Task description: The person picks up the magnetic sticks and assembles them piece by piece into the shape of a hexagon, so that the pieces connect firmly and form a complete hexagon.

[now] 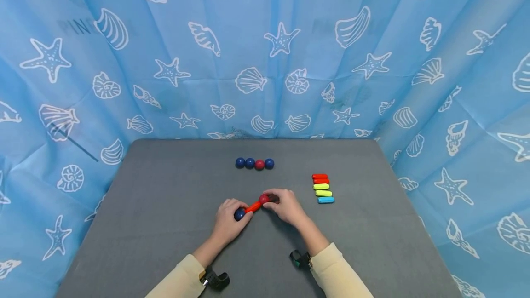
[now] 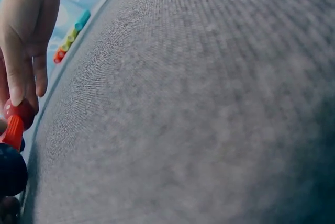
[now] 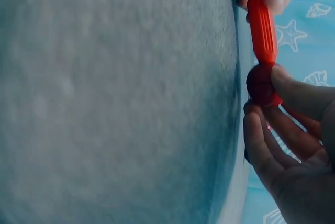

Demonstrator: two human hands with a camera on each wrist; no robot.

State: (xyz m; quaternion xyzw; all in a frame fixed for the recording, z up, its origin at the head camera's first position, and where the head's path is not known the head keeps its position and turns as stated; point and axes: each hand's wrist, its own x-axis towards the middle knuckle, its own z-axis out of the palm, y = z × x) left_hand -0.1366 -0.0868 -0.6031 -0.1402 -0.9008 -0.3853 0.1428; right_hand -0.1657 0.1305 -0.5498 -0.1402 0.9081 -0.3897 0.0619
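Note:
A red ridged stick [image 3: 263, 30] joins a dark blue ball [image 1: 239, 214] at its near-left end to a red ball [image 1: 263, 199] at its far-right end. My left hand [image 1: 228, 220] holds the blue ball, its thumb along the stick's side. Between the thumb and fingers of my right hand [image 1: 286, 206] the red ball is pinched, clearly seen in the right wrist view. The left wrist view catches the blue ball [image 2: 11, 170] close up at its left edge; most of the left hand is outside that view.
Farther back lies a row of balls, several blue [image 1: 250, 163] and one red [image 1: 259, 164]. Loose sticks are stacked at the right: red [image 1: 320, 181], yellow [image 1: 321, 186] and light blue [image 1: 325, 200]. A grey tabletop [image 1: 174, 187] meets a blue shell-patterned curtain [image 1: 273, 59].

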